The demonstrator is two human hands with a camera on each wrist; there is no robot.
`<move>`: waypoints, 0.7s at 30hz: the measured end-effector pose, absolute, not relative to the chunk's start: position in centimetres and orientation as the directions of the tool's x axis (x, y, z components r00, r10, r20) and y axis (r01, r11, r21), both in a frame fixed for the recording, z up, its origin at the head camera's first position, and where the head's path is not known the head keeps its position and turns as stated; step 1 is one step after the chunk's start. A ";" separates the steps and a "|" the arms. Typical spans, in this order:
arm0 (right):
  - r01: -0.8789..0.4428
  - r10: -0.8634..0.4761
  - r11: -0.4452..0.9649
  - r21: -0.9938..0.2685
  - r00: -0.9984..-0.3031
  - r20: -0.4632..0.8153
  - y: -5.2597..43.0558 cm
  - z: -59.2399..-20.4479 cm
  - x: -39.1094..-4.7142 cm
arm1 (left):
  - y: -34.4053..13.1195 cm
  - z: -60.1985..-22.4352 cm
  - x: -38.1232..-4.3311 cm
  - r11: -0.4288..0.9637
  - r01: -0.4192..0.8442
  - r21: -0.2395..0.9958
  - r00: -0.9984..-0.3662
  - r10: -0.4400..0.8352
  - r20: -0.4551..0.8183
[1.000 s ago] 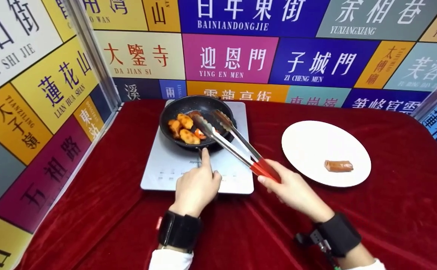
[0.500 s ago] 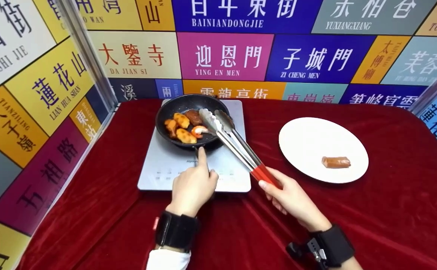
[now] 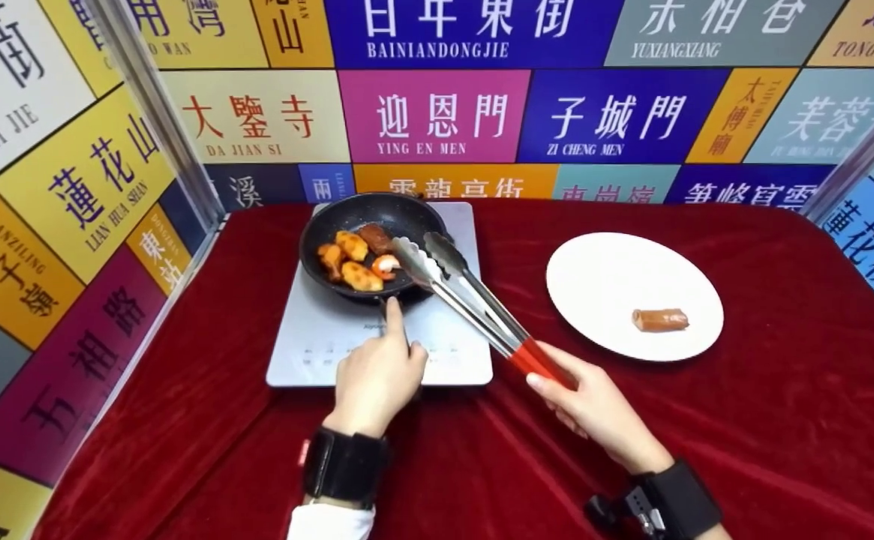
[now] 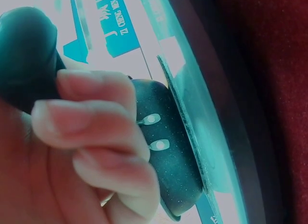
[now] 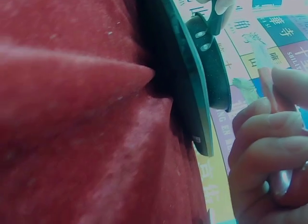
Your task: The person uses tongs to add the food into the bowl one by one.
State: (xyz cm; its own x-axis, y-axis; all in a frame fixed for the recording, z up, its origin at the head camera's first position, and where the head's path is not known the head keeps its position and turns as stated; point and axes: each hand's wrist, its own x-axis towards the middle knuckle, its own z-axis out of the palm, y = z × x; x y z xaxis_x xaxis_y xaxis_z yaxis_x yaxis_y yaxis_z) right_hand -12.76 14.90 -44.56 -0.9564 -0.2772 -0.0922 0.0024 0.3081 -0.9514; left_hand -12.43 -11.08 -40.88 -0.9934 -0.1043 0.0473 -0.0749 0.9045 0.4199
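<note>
My left hand curls round the handle of a black frying pan, its index finger stretched along the handle toward the rim. In the left wrist view, curled fingers wrap the dark handle. In the pan's left half lie several browned yellow pieces of food, a shrimp and a brown piece of meat. My right hand grips the red handles of metal tongs. Their scalloped tips stand apart over the pan's right side, with nothing between them.
The pan sits on a white induction cooker. To the right, a white plate carries one brown sausage piece. Dark red cloth covers the table, and colourful sign-printed panels stand behind and at the left.
The tongs' tips have drawn back from over the brown meat toward the pan's right side and stand closer together. My left hand stays on the handle; the head view has shifted slightly.
</note>
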 end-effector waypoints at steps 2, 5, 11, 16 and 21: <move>0.005 -0.265 0.301 -0.954 -0.960 -0.089 15.1 -44.4 -12.4 | -11.1 -40.9 -12.4 0.907 -0.074 0.415 -0.993 -0.104 0.049; 0.016 -0.258 0.275 -0.961 -0.962 -0.089 15.5 -43.7 -11.7 | -11.2 -40.9 -12.4 0.913 -0.074 0.401 -0.992 -0.106 0.060; -0.031 -0.218 0.351 -0.936 -0.975 -0.050 17.1 -44.4 -11.5 | -11.0 -40.8 -12.4 0.914 -0.076 0.399 -0.993 -0.106 0.054; -0.118 -0.169 0.488 -0.865 -0.985 0.040 19.0 -45.2 -11.6 | -10.9 -40.8 -12.4 0.914 -0.069 0.401 -0.994 -0.098 0.052; -0.091 -0.128 0.531 -0.843 -0.991 0.026 20.9 -44.9 -11.3 | -11.1 -40.7 -12.4 0.912 -0.071 0.404 -0.994 -0.097 0.043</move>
State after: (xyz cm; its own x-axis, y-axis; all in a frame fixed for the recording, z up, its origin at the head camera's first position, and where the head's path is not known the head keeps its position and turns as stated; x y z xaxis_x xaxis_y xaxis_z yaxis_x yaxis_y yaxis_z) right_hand -11.26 20.90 -44.85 -0.9914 -0.1282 0.0265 -0.0912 0.5307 -0.8426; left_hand -12.36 -11.07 -40.66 -0.9944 -0.0969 0.0432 -0.0713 0.9119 0.4043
